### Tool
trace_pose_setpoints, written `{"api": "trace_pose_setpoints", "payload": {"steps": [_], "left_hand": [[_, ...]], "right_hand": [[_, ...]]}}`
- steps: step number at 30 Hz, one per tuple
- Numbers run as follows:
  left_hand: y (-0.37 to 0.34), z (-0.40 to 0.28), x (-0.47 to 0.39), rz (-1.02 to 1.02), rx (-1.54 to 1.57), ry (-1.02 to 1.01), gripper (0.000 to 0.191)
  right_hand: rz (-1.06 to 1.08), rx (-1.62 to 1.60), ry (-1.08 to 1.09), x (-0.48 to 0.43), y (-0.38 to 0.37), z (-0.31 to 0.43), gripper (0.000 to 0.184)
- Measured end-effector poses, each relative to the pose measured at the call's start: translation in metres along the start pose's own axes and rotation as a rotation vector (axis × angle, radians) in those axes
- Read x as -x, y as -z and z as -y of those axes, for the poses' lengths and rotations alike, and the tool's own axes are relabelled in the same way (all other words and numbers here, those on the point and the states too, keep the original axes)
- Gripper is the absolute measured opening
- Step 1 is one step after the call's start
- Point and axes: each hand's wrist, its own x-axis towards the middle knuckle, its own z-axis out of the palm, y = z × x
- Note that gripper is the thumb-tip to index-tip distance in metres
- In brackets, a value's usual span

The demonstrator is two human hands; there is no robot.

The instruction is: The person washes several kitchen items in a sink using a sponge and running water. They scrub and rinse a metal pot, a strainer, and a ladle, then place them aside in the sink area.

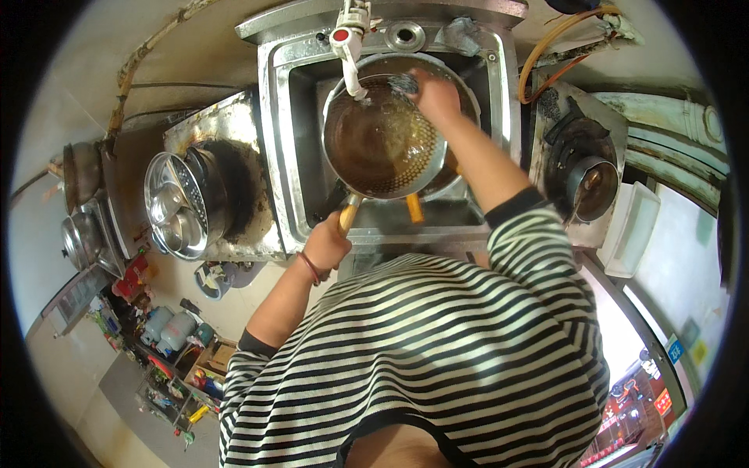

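Observation:
My left hand (329,244) is closed around the wooden handle (347,217) of a round metal wok (374,140), which is tilted over the sink. In my right hand (433,96) is a metal scouring pad (402,85), held at the wok's far right inner wall. Brownish water lies in the wok, whose inside has a dimpled pattern. A whitish faucet (351,64) reaches over its far left rim, its spout just above the water. Beneath and behind the wok is a larger metal pan (468,93), partly hidden. A second yellowish handle (415,208) sticks out below the wok.
The steel sink (274,146) surrounds the pans. To the left, a steel pot (217,193) carries a colander and bowls (175,216) on a stained stove. At right, a small saucepan (595,190) rests on a blackened burner. A crumpled plastic bag (459,36) lies on the sink's back ledge.

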Motion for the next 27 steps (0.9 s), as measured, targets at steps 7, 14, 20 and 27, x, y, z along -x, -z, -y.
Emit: {"api": "trace_pose_setpoints", "payload": {"steps": [7, 14, 20, 27], "left_hand": [[0.003, -0.002, -0.032, -0.172, -0.562, -0.206, 0.022], [0.002, 0.002, -0.029, -0.201, -0.470, -0.171, 0.025], [-0.013, 0.032, -0.022, -0.319, -0.218, -0.105, 0.018], [-0.021, 0.062, -0.026, -0.465, -0.233, -0.237, 0.017]], "right_hand": [[0.514, -0.023, 0.957, 0.009, 0.018, 0.108, 0.008], [-0.130, -0.017, 0.729, -0.017, 0.010, 0.069, 0.019], [-0.048, 0.114, 0.032, 0.013, 0.020, 0.016, 0.029], [-0.490, -0.563, -0.197, 0.068, -0.020, 0.061, 0.054]]}}
